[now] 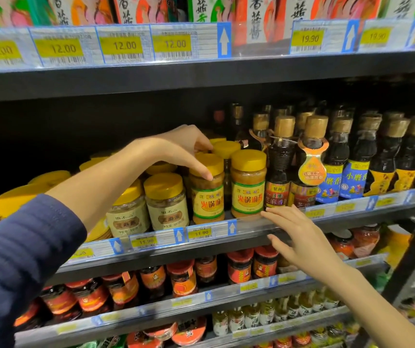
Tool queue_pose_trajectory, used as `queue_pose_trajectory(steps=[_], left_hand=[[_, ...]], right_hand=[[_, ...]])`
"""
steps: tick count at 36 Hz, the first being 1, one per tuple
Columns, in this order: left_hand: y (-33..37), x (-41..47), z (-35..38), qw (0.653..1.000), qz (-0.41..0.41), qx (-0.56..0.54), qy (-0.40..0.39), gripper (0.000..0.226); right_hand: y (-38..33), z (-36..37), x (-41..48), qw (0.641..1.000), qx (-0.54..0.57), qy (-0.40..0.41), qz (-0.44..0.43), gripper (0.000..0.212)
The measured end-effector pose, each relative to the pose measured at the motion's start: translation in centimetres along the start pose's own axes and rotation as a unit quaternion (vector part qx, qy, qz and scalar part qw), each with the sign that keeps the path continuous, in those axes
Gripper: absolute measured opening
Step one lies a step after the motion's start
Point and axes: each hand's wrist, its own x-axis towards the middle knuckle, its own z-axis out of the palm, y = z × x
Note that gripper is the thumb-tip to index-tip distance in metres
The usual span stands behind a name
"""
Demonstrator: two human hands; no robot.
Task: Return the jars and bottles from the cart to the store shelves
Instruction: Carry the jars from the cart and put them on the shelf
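Note:
A yellow-lidded sauce jar (208, 197) with a yellow and green label stands at the front of the middle shelf (251, 231). My left hand (183, 151) grips it from above, fingers around its lid. A twin jar (248, 183) stands right beside it. My right hand (299, 237) hovers open in front of the shelf edge, fingertips just below that twin jar and holding nothing. The cart is out of view.
Pale-label jars (167, 202) stand to the left of the held jar. Dark sesame-oil bottles (280, 162) with tan caps fill the shelf's right side. Red-lidded chili jars (240, 266) line the shelf below. Price-tag rails run along every shelf edge.

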Motion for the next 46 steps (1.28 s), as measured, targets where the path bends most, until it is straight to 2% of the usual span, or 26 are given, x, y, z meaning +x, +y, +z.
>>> queue_pose_trajectory(steps=[6, 12, 18, 21, 25, 34, 39, 43, 46], left_hand=[[0.9, -2.0, 0.7, 0.996, 0.013, 0.076, 0.041, 0.086], [2.3, -7.8, 2.6, 0.985, 0.025, 0.13, 0.106, 0.074], [4.2, -16.1, 6.0, 0.978, -0.083, 0.164, 0.098, 0.068], [5.4, -20.6, 8.2, 0.974, -0.146, 0.148, 0.088, 0.063], [7.3, -27.2, 10.6, 0.956, -0.237, 0.158, 0.067, 0.062], [10.0, -45.2, 14.4, 0.871, -0.473, 0.118, 0.059, 0.066], [12.4, -54.4, 15.7, 0.822, -0.553, 0.132, 0.032, 0.067], [14.1, -60.9, 16.0, 0.777, -0.609, 0.158, 0.009, 0.071], [14.3, -65.8, 16.4, 0.748, -0.642, 0.168, -0.01, 0.07]], right_hand=[[-0.3, -0.7, 0.0, 1.0, -0.001, -0.022, 0.006, 0.05], [-0.7, -2.3, 0.6, 0.994, -0.02, -0.105, -0.008, 0.06], [-1.7, -3.7, 0.9, 0.981, -0.05, -0.182, -0.046, 0.064], [-3.3, -4.4, 0.5, 0.976, -0.005, -0.193, -0.104, 0.061], [-6.7, -4.6, -0.5, 0.96, 0.0, -0.216, -0.178, 0.062], [-19.1, -3.4, -2.6, 0.905, 0.008, -0.267, -0.33, 0.068], [-28.3, -1.8, -4.1, 0.867, 0.05, -0.274, -0.412, 0.068], [-36.5, 0.2, -5.8, 0.829, 0.07, -0.283, -0.477, 0.054], [-42.7, 0.9, -7.5, 0.806, 0.07, -0.282, -0.516, 0.064]])
